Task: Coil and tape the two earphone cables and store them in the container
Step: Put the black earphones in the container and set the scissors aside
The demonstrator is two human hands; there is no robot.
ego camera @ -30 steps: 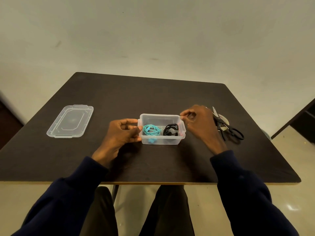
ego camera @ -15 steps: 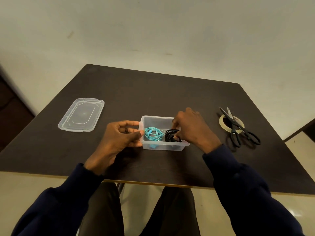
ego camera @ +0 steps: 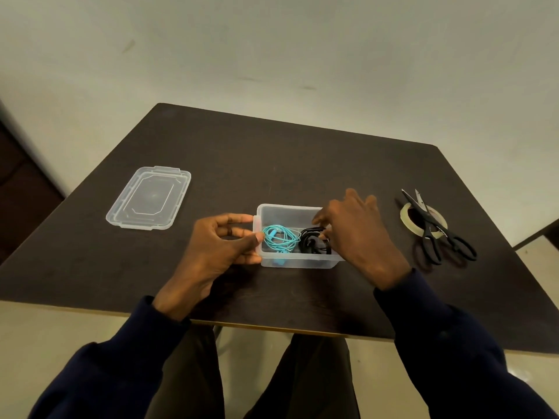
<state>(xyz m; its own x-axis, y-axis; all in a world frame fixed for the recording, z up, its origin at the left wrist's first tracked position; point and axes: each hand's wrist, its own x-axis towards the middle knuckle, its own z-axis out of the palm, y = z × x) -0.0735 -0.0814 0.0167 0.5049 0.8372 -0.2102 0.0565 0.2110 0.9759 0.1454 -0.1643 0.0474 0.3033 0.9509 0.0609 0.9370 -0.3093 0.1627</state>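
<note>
A clear plastic container [ego camera: 287,210] stands on the dark table near its front edge. Inside lie a coiled turquoise earphone cable [ego camera: 279,238] on the left and a coiled black earphone cable [ego camera: 313,244] on the right. My left hand [ego camera: 220,246] grips the container's left end, thumb and fingers on its wall. My right hand [ego camera: 357,234] reaches over the container's right end, fingertips down in it on the black cable; whether they pinch it is hidden.
The container's clear lid [ego camera: 148,201] lies at the left of the table. Black scissors [ego camera: 435,228] lie across a roll of tape [ego camera: 406,217] at the right. The table's front edge [ego camera: 272,326] runs just above my knees.
My right hand has moved from the container's right rim into the container onto the black cable. The left hand has stayed on the container's left end. The view has shifted.
</note>
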